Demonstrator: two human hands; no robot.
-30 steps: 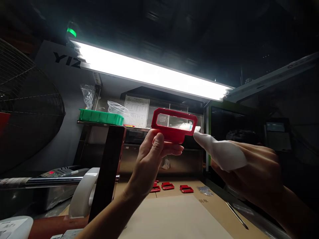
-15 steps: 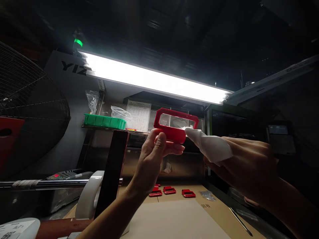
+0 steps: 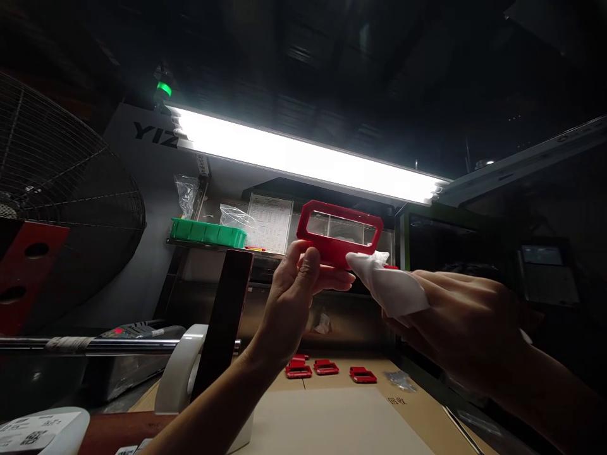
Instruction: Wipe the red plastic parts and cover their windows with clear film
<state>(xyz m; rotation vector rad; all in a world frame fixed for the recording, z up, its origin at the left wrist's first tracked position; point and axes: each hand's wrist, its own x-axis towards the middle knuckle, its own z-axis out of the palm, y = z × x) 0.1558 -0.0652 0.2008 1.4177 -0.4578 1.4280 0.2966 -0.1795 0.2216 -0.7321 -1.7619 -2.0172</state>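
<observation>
My left hand [image 3: 296, 278] grips a red plastic frame [image 3: 327, 246] by its lower left part, thumb in front and fingers behind. The frame has a long rectangular opening and is held up below the lamp. In my right hand [image 3: 455, 309] is a white cloth [image 3: 393, 291], bunched around the fingertips. The cloth touches the lower right edge of the frame. The right fingertips are hidden under the cloth. Below, several similar red plastic parts [image 3: 363, 375] lie on the cardboard-covered table.
A bright tube lamp [image 3: 303, 155] spans above the hands. On the shelf stand a green bin [image 3: 208, 232] and a printed sheet [image 3: 270, 221]. A roll on a metal bar [image 3: 133, 346] and a large fan [image 3: 71, 164] are at left. A clear plastic bag [image 3: 401, 380] lies at right.
My right hand has drawn the cloth slightly left and down along the frame's lower part. The frame has turned a little, its opening now showing more fully. The whole view has shifted slightly.
</observation>
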